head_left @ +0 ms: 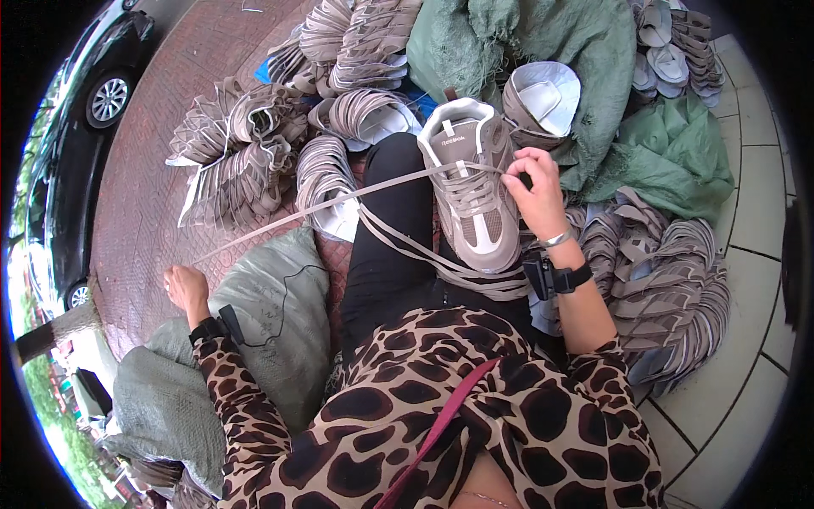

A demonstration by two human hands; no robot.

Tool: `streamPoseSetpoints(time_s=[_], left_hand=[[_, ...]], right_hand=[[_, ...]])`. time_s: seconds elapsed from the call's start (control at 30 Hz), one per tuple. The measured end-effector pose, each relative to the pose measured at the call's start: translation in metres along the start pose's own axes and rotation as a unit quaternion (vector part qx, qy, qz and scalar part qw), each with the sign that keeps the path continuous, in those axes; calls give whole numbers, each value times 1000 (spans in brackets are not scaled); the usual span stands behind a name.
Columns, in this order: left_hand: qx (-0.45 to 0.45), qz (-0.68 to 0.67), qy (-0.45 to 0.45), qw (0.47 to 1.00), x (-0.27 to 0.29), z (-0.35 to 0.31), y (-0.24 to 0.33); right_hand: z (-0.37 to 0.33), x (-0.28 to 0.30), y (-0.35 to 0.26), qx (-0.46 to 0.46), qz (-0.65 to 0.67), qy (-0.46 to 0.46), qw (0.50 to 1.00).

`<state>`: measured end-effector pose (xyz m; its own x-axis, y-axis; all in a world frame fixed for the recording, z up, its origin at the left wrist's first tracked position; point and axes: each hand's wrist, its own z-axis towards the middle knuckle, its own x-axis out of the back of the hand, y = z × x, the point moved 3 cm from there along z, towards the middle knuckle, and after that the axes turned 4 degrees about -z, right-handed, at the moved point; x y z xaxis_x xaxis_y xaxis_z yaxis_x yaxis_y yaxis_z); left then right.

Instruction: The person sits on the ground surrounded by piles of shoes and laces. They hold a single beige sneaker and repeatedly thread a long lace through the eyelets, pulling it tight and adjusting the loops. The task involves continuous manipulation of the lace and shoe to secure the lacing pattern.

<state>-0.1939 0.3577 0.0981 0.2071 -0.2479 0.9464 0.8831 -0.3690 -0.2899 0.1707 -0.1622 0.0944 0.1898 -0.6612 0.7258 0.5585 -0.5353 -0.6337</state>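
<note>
A taupe and white sneaker point(476, 191) rests on my lap between my knees, toe toward me, laced over its lower part. A flat beige shoelace point(331, 203) runs taut from its upper eyelets far out to the left. My left hand point(186, 290) is closed at the far end of that lace, over the side of a grey-green sack; the lace blurs near the fingers. My right hand point(536, 182) pinches at the right eyelet edge of the sneaker, on the lace there; the fingertips partly hide it. A bundle of loose laces point(407, 246) drapes across my thigh below the sneaker.
Stacks of shoe uppers point(246, 153) lie ahead and left on red brick paving, with more uppers point(666, 288) to my right. Green woven sacks point(543, 51) sit ahead, a stuffed grey-green sack point(280, 297) beside my left leg. A black car point(76, 127) stands far left.
</note>
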Motion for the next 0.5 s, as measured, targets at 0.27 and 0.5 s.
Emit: streamPoseSetpoints(time_s=[0.27,0.5], left_hand=[[-38,-164,-94,981,-45,-6,38],[-297,-462,-27,835,32,-40,176]], right_hand=[[-26,45,-39,-113,168,-429,880],[33,27,-37,194,-67,-1,979]])
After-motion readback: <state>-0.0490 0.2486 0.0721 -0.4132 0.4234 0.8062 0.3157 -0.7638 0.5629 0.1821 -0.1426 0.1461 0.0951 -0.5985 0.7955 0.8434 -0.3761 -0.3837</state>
